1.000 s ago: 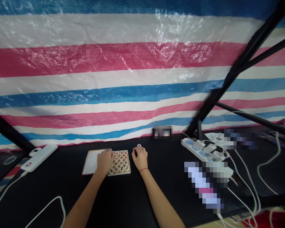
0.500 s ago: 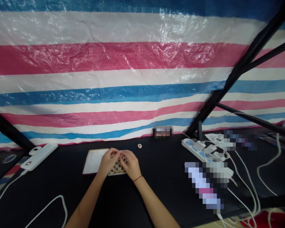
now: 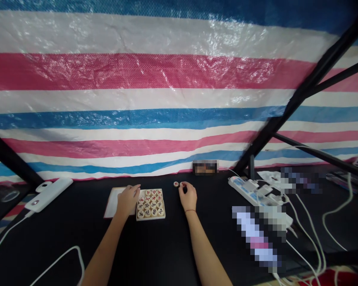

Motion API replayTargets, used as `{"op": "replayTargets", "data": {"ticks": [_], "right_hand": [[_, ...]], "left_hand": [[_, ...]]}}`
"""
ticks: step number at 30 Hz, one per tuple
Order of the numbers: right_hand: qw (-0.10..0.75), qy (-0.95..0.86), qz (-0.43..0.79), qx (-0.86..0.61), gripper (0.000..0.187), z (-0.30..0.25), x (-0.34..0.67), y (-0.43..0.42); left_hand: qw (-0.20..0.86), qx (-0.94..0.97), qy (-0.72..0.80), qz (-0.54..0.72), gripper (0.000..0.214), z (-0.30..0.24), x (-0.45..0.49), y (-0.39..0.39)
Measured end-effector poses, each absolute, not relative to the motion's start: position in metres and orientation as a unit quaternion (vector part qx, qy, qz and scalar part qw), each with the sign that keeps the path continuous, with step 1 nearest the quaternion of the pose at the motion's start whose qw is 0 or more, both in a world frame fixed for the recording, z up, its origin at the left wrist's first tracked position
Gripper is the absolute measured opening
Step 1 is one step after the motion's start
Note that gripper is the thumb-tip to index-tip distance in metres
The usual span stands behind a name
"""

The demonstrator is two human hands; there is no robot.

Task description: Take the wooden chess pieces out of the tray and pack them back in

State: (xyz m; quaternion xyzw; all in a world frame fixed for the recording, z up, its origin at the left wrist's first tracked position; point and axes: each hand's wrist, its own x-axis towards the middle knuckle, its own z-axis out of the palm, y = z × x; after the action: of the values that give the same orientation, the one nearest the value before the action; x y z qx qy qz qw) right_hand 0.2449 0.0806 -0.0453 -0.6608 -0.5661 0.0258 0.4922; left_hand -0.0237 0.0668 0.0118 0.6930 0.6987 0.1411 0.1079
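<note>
The left hand (image 3: 127,201) lies low and loosely open, its fingers reaching toward the corner of a pale wooden tray (image 3: 150,218) packed with round xiangqi pieces (image 3: 150,203), and its palm sits over a white, red-edged board (image 3: 111,206) just beside it. The right hand (image 3: 187,197), with a thin red cord on its wrist (image 3: 190,211), is narrowed, its fingertips (image 3: 183,185) drawn together just beside a loose xiangqi disc (image 3: 176,184) on the black bench (image 3: 167,246); whether those fingers pinch a second disc cannot be told from this view. The loose disc is the likeliest trouble: a clumsy touch could tip it onto its edge and send it rolling across the smooth bench. The tray looks unfixed, so a knock from the left hand could shift it or jumble the tight rows. Farther right, a white power strip (image 3: 244,190) and its trailing cables (image 3: 308,226) could catch a wide sweep of the right arm
</note>
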Motion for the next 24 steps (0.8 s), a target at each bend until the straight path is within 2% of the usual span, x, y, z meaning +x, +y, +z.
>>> {"op": "replayTargets", "data": {"ticks": [6,14,24], "right_hand": [[0.467,-0.629,0.005,-0.622,0.03,-0.044,0.243,0.086],[0.366,-0.655,0.0,-0.661,0.02,-0.047,0.238,0.09],[0.36,-0.653,0.008,-0.667,0.014,-0.044,0.236,0.094]], "left_hand": [[0.142,0.711,0.675,0.138,0.029,0.006,-0.023,0.074],[0.176,0.709,0.661,0.17,0.023,0.002,-0.022,0.073],[0.193,0.681,0.679,0.195,0.023,-0.005,-0.02,0.074]]}}
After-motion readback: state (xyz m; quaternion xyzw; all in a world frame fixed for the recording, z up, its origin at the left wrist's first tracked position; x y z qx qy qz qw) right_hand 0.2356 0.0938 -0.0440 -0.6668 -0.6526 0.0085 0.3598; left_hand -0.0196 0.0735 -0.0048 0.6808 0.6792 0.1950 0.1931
